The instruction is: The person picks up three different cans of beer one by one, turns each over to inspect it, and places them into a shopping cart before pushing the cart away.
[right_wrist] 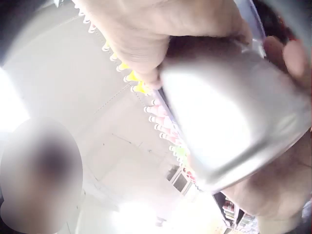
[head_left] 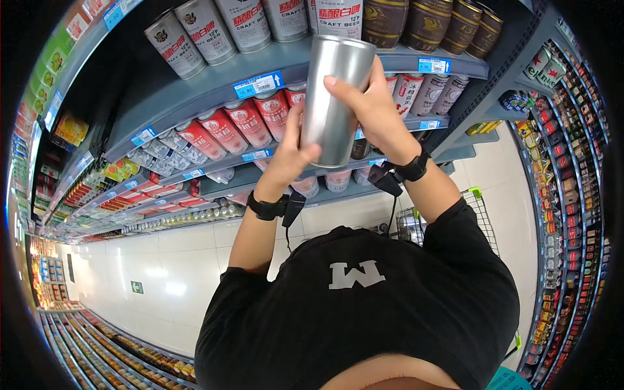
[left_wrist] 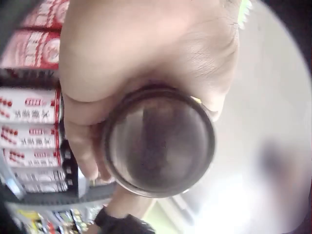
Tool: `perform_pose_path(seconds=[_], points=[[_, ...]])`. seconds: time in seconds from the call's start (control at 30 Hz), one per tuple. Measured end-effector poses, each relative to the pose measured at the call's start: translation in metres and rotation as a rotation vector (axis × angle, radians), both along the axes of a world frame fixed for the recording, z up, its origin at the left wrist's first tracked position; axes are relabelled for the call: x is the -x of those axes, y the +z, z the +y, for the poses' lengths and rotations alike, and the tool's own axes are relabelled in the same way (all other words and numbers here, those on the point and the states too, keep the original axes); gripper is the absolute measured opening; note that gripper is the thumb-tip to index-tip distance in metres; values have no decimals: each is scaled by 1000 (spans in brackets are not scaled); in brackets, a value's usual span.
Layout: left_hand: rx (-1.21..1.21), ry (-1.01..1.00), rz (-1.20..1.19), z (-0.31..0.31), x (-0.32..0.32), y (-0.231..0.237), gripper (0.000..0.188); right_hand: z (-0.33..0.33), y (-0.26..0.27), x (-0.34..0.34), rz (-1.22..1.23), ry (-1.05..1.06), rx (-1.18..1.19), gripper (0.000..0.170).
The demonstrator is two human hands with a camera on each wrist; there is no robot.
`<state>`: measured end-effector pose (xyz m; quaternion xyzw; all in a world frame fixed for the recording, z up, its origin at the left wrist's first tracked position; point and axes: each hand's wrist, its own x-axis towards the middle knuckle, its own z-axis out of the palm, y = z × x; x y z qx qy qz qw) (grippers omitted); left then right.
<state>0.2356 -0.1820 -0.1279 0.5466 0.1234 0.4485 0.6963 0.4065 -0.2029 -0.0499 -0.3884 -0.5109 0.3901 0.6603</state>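
Note:
A large plain silver can is held up in front of the shelves, slightly tilted, between both hands. My left hand grips its lower left side, fingers behind it and thumb near the base. From the right, my right hand holds the upper part, its thumb lying across the front. The can's round end faces the camera in the left wrist view, with the left palm against it. In the right wrist view the shiny side of the can fills the middle, and the right fingers curl over it.
Tall white craft beer cans and dark brown cans line the upper shelf, behind a price-tag strip. Red cans stand one shelf lower. A wire shopping cart is at the right beside the person.

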Motion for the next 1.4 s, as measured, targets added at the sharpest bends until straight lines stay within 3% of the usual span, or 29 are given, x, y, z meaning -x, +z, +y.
perform_pose_path(seconds=[0.07,0.2,0.23,0.3,0.33,0.4,0.43,0.47,0.53,0.6,0.67,0.7,0.8,0.87,0.93,0.97,1.0,1.07,1.1,1.23,1.37,1.4], points=[[-374,213,393,5,1,1,104,-2,-3,5,-1,-20,23,88],[-217,172,273,4,-3,1,101,1,-10,2,-44,-24,3,92],[-218,172,272,1,-2,1,101,2,-11,-2,59,101,19,90],[246,-346,-50,-6,1,5,99,-1,-7,-5,204,310,36,77],[248,-350,-51,-5,-1,2,99,3,-11,-9,203,306,38,77],[387,-736,-465,-5,-10,-9,100,11,-24,-17,401,706,189,69],[334,-781,-497,-4,-13,-11,102,11,-28,-13,404,695,152,59],[335,-780,-497,-4,-11,-12,102,10,-29,-11,404,696,153,59],[276,-661,-220,-11,-4,4,100,2,-19,-5,326,530,175,55],[297,-763,-225,-5,4,12,90,-1,-10,-2,298,440,169,55],[70,-198,49,-4,10,4,75,2,-12,0,40,83,-24,61],[76,-92,81,-1,5,5,66,6,-14,2,36,39,-57,64],[60,-45,137,-5,-1,11,64,10,-14,-3,-34,34,-6,67],[54,-67,142,2,-4,12,68,12,-16,-9,-9,74,20,72],[301,-673,-321,0,-8,20,76,9,-15,-10,228,285,45,75],[375,-623,-341,-5,-13,22,92,8,-15,-10,282,307,98,70],[377,-624,-339,-12,-17,27,92,8,-15,-9,285,305,98,70],[514,-584,-320,-26,-21,41,99,6,-11,-8,472,391,326,60],[553,-598,-315,-27,-22,43,103,-1,-2,-7,415,446,318,51],[616,-607,-311,-32,-18,50,99,-15,4,1,567,383,435,47],[626,-631,-263,-26,-17,50,97,-27,4,2,549,227,438,46],[645,-601,-256,-26,-17,49,95,-22,-4,-6,643,447,403,42]])
